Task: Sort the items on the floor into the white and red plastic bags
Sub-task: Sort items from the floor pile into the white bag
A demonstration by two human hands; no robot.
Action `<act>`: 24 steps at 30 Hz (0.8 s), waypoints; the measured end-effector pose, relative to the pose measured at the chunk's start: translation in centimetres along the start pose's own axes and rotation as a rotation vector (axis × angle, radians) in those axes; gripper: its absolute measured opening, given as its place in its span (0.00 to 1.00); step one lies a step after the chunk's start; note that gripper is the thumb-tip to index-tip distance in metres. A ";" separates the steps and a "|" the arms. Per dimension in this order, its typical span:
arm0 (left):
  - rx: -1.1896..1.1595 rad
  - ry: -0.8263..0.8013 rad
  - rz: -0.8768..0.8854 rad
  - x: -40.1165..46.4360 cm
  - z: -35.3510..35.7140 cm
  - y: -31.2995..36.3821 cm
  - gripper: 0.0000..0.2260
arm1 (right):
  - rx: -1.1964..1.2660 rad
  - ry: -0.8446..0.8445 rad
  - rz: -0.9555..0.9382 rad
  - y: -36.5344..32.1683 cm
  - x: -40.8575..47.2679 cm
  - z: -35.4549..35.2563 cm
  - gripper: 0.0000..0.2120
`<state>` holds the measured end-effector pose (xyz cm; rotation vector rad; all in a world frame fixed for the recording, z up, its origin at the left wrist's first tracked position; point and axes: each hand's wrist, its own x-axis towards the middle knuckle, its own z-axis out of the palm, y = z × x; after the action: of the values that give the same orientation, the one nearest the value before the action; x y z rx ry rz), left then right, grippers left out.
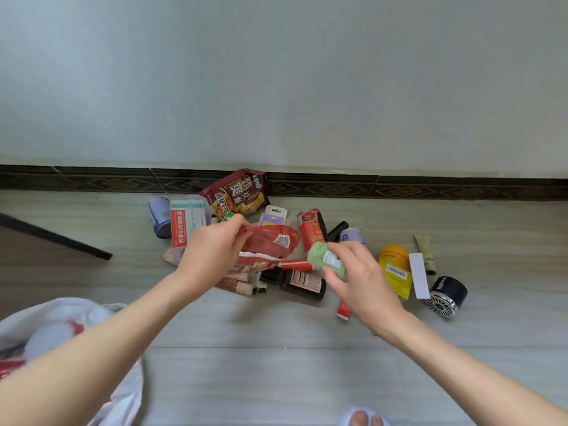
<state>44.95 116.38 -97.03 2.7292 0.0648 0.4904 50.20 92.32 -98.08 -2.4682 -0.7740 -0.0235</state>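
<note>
My left hand (215, 247) pinches a red snack packet (270, 241) by its edge, lifted over the pile of items on the floor. My right hand (359, 275) grips a small green bottle (325, 259) just right of the packet. Under and around them lie a noodle packet (239, 192), a medicine box (187, 222), a red can (310, 229), a brown bottle (302, 284) and a yellow pouch (395, 269). The white plastic bag (76, 312) sits at the lower left under my left forearm, with red showing inside it.
A dark skirting board (399, 186) runs along the wall behind the pile. A black bar (55, 238) slants in from the left. A black round canister (447, 296) and a white strip (418, 275) lie at the right. My foot (364, 418) shows at the bottom edge.
</note>
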 end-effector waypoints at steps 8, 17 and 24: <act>-0.167 0.098 -0.222 -8.2 -9.7 -4.1 0.10 | 0.019 -0.156 -0.298 -12.5 1.0 -0.8 0.18; -0.221 0.132 -0.626 -21.7 -17.1 -8.1 0.11 | 0.060 -0.451 -0.389 -24.7 -2.5 4.5 0.20; -0.406 0.168 -1.055 -30.0 -17.0 -13.2 0.05 | 0.202 -0.536 -0.221 -29.6 -5.2 10.7 0.18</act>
<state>11.19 131.34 -96.78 1.8834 1.2095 0.3408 28.56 115.24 -93.34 -2.1997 -1.2014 0.6253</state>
